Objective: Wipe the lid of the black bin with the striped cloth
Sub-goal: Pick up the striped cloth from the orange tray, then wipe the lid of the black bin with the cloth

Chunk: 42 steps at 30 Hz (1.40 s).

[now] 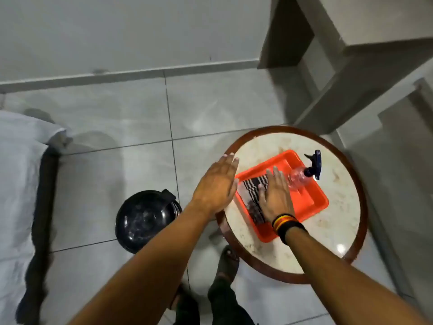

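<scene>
The fingers of the right hand lie flat and spread on the striped cloth in the orange tray, gripping nothing. The left hand hovers open beside it. The black bin sits on the floor, down-left of the bench and nearer the left hand.

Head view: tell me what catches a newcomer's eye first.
The orange tray on the round marble-topped table stands out, holding the striped cloth and a spray bottle. The right hand lies flat on the cloth. The black bin sits on the floor, left of the table.
</scene>
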### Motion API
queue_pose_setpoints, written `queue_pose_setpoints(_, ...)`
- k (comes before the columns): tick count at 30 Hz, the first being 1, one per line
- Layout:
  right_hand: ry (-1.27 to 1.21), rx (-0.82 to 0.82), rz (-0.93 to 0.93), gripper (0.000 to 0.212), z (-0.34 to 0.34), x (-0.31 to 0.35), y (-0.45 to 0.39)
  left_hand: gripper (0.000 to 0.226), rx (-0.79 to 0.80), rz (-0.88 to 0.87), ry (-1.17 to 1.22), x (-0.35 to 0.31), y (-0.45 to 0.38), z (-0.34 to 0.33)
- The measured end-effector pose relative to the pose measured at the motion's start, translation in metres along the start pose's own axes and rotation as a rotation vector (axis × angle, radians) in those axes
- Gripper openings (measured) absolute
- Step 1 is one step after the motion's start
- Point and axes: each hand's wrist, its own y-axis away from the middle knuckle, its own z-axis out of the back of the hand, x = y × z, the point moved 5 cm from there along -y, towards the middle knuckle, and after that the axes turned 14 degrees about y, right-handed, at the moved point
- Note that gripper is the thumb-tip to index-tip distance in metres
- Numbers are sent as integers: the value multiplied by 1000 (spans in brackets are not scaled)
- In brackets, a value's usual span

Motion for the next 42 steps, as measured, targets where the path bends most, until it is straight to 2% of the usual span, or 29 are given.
queue_pose_setpoints(4,-243,112,-359,52,-52,-45,5,52,149,8,35,-5,-30,-70)
queue_pose_setpoints(7,-380,166,-587,56,-79,-67,7,44,194,33,53,-7,-50,-111)
queue_pose_setpoints(10,-401,207,-653,65,-97,-75,3,44,228,96,10,-9,-68,-136)
queue_pose_setpoints(14,-341,143,-716,74,-115,-80,-6,52,249,186,-58,2,-85,-174)
queue_pose_setpoints(18,-349,64,-761,64,-122,-83,-13,38,157,124,-160,6,-85,-188)
queue_pose_setpoints(21,-411,20,-752,50,-119,-79,-15,29,141,89,-93,4,-85,-189)
queue_pose_setpoints(25,-458,-61,-731,45,-106,-69,-11,33,73,120,97,6,-84,-171)
queue_pose_setpoints(28,-475,-187,-670,41,-88,-54,-5,34,9,113,257,11,-70,-138)
queue_pose_setpoints(32,-477,-360,-532,40,-57,-19,3,35,-105,104,354,18,-42,-80)
queue_pose_setpoints(35,-509,-462,-436,40,-39,25,12,33,-253,127,438,35,-9,-32)
queue_pose_setpoints(39,-509,-460,-304,43,-40,95,27,38,-404,245,522,77,50,7)
queue_pose_setpoints(42,-491,-363,-218,42,-64,148,43,37,-478,393,580,121,103,11)
